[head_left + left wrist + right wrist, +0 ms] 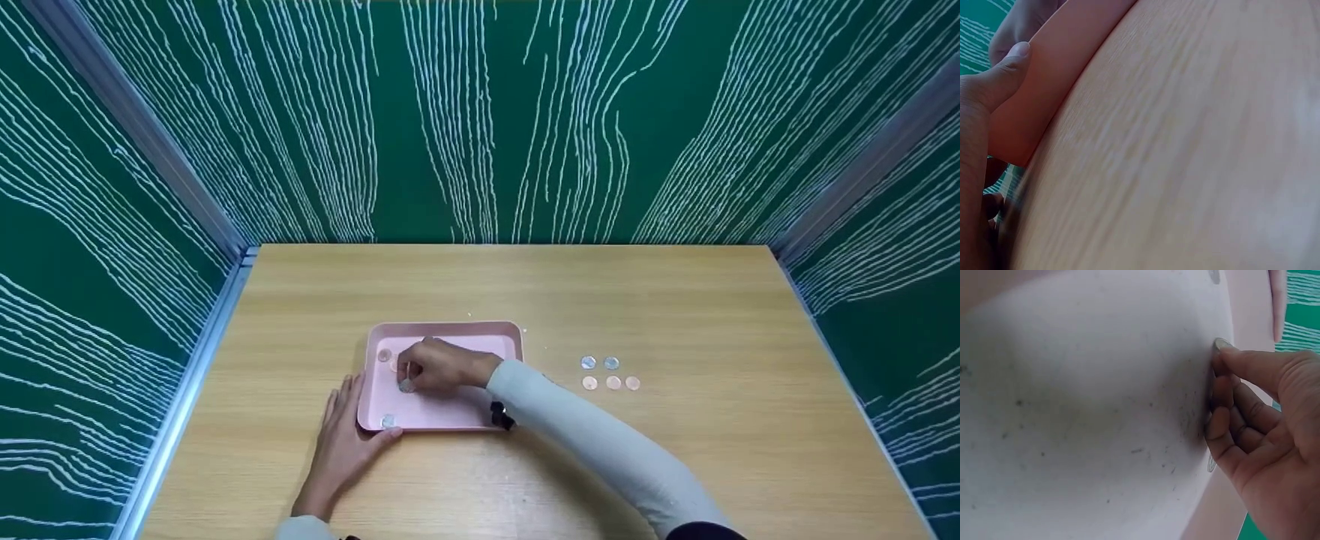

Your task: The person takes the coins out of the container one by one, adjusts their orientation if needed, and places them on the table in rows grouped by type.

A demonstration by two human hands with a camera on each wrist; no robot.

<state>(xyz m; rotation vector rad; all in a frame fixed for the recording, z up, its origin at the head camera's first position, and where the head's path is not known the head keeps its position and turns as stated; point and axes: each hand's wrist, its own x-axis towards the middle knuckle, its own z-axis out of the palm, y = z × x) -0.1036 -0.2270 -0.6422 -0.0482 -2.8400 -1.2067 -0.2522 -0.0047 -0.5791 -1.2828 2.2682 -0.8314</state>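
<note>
Tray [442,411], near-R corner: partly hidden behind R sleeve [600,435] & a small black obj. [501,415], too indistinct for me to name. R hand [442,365] screens part of the tray floor & overlaps a coppery coin [393,364]; held coin [406,385] partly covered by the fingertips. Coin faces, incl. table coins [613,382] at R: too small to read. White specks [469,314] on far side: unidentifiable. L wrist view: L hand [346,441] cut off, some fingers hidden, tabletop [1185,185] blurred. L sleeve [304,528]: cut off at near edge.
</note>
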